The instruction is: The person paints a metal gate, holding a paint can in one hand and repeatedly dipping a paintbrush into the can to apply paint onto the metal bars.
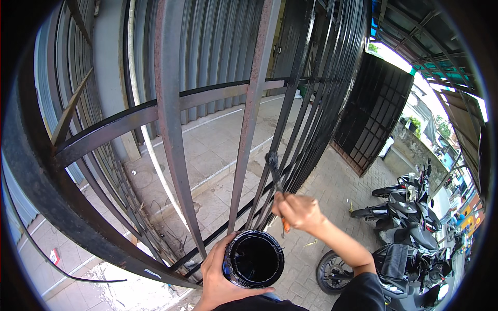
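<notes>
My left hand (215, 268) is wrapped around a paint can (253, 259), whose rim is smeared with black paint and whose inside holds black paint. In my right hand (298, 212) is a paintbrush (274, 167) with an orange handle end and black-coated bristles. The bristles are raised beside the bars of a metal fence (249, 116); whether they touch a bar I cannot tell. Bars to the right look glossy black. Nearer, two wide bars (169, 116) are dull grey-brown with rusty patches. A crossbar (214, 96) between them has a black upper edge and a brownish face.
Several parked motorcycles (404, 217) stand on the paving to the right. Farther back is a dark metal gate panel (371, 112). Behind the fence are a tiled floor (218, 144), a leaning white pole (155, 163) and corrugated shutters (218, 42). A thick dark frame (58, 210) curves along the left.
</notes>
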Demonstrator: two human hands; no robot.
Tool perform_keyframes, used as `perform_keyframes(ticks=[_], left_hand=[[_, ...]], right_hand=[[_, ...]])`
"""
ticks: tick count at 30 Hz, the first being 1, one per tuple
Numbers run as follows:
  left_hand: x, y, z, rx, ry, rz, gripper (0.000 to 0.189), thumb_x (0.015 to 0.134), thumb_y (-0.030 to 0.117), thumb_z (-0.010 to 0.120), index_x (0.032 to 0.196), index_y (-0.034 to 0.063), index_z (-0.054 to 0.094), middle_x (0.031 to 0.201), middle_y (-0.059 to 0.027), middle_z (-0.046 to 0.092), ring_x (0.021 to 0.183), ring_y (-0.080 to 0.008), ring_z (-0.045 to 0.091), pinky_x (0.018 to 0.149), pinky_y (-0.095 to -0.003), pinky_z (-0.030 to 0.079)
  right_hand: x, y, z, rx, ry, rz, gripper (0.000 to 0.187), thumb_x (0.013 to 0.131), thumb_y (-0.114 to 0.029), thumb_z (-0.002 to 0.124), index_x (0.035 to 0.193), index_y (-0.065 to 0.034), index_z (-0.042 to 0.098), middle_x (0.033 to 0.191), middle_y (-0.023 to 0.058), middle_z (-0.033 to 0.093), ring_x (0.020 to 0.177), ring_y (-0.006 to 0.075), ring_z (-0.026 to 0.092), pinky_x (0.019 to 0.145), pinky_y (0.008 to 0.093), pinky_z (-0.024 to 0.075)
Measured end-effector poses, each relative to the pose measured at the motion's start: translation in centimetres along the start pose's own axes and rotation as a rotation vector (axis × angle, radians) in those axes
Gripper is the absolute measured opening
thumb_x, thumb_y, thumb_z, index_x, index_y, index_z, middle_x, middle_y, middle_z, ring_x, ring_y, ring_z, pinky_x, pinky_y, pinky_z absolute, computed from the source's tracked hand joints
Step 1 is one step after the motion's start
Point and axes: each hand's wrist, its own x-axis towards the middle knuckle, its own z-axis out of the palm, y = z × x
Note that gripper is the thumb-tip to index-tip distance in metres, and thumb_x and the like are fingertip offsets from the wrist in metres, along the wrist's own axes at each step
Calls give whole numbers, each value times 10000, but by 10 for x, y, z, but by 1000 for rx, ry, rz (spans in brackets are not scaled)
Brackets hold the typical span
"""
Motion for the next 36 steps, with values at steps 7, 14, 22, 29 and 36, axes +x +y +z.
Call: perform_keyframes(ticks=[7,14,22,29,36], left_hand=[[-2,4,-3,60,-9,-30,1054,385,458,898,1183,-75,461,1040,-227,578,957,-324,616,867,-393,485],[-6,5,-6,48,3,-54,1079,349,425,913,1184,-83,455,1045,-203,597,969,-286,619,889,-373,476],[-8,8,-5,51,-9,-70,1098,323,372,929,1192,-88,440,1036,-173,616,976,-249,621,900,-357,471],[-6,9,-7,49,-13,-59,1079,326,359,930,1182,-87,447,1025,-170,618,970,-239,623,895,-348,474],[-7,11,-7,41,-6,-95,1066,328,341,931,1179,-87,451,1024,-172,618,970,-239,621,900,-349,470]], right_hand=[[-30,-32,19,383,-216,103,127,778,-128,611,824,-40,532,559,-3,436,433,107,504,340,270,410],[9,5,0,181,116,135,152,799,-134,648,801,-28,539,553,-17,485,394,69,462,312,230,373],[-42,-44,31,319,-156,125,162,786,-147,630,808,-23,528,559,2,451,428,96,504,353,263,414],[-8,-8,16,254,141,151,129,773,-109,658,791,-37,553,540,-41,452,396,67,446,315,231,364],[-49,-40,33,205,-51,59,160,763,-130,650,834,-12,569,562,-22,426,434,69,487,377,215,404]])
